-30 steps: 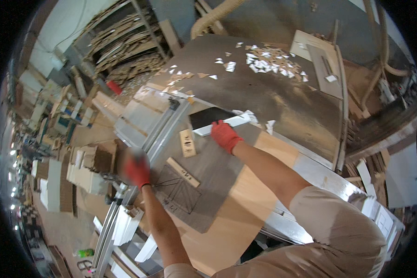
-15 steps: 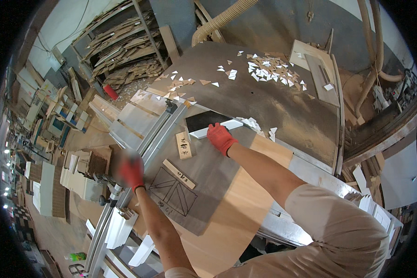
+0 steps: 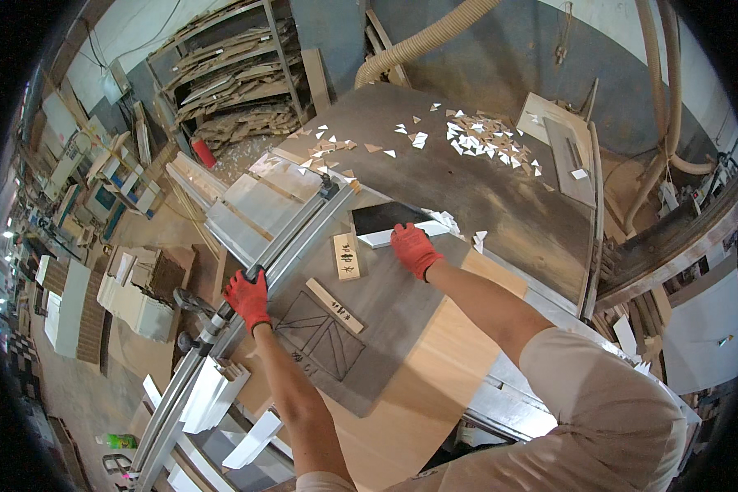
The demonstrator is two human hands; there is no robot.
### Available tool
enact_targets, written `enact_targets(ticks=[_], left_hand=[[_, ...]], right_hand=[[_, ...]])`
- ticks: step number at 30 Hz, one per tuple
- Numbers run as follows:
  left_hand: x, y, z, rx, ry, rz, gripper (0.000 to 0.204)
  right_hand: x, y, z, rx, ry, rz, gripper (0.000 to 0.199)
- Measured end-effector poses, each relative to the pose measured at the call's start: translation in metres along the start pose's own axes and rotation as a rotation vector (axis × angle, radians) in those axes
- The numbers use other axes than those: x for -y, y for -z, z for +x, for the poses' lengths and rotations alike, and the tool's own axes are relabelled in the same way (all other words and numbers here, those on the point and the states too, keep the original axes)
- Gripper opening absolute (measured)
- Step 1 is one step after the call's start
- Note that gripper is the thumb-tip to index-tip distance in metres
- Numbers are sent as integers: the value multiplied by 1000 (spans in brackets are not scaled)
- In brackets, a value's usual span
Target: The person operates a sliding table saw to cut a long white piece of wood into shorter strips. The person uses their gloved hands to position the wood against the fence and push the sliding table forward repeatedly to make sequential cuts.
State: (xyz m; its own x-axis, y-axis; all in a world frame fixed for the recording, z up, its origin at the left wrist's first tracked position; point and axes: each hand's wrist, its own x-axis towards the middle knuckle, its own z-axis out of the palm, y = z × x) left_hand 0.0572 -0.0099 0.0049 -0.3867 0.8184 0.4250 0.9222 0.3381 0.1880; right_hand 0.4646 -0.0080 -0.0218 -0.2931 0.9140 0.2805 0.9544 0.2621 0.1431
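strip of white moulding [image 3: 377, 239] lies along the near edge of the black panel [image 3: 383, 217], at the dark board's [image 3: 394, 287] far end — light and stiff by the look of it, its smooth face perhaps slippery, best held mid-length. the right hand [image 3: 415, 251] has its gloved fingers curled down onto it. the left hand [image 3: 248, 298] is at the metal rail [image 3: 303, 234] — whether clamped, i can't tell.

I'm in what is plainly a woodworking shop: a rack [image 3: 285, 61] crammed with thin boards [image 3: 236, 86], a ribbed hose [image 3: 426, 37], triangular scraps [image 3: 467, 146] strewn across a broad dark tabletop [image 3: 435, 174], a metal rail [image 3: 303, 236] by my gloved left hand [image 3: 248, 297]. The dim far left seems similarly cluttered.
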Motion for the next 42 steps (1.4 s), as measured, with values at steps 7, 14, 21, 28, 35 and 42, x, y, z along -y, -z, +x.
enact_targets(ticks=[7, 14, 21, 28, 35, 42], left_hand=[[0, 12, -1, 35, -86, -13, 64], [-35, 95, -94, -95, 13, -342, 77], [-60, 182, -265, 114, 3, -447, 73], [-47, 222, -287, 246, -124, -448, 69], [-61, 234, -282, 255, -225, -426, 69], [-41, 181, -297, 130, -232, -396, 69]], right_hand=[[-14, 23, -10, 2, -38, 129, 25], [-61, 73, -57, -173, -452, 101, 64], [-81, 86, -67, 105, -530, 287, 66], [-54, 135, -82, 110, -321, 213, 78], [-56, 127, -76, 51, -167, 442, 67], [14, 145, -134, 69, -164, 684, 67]])
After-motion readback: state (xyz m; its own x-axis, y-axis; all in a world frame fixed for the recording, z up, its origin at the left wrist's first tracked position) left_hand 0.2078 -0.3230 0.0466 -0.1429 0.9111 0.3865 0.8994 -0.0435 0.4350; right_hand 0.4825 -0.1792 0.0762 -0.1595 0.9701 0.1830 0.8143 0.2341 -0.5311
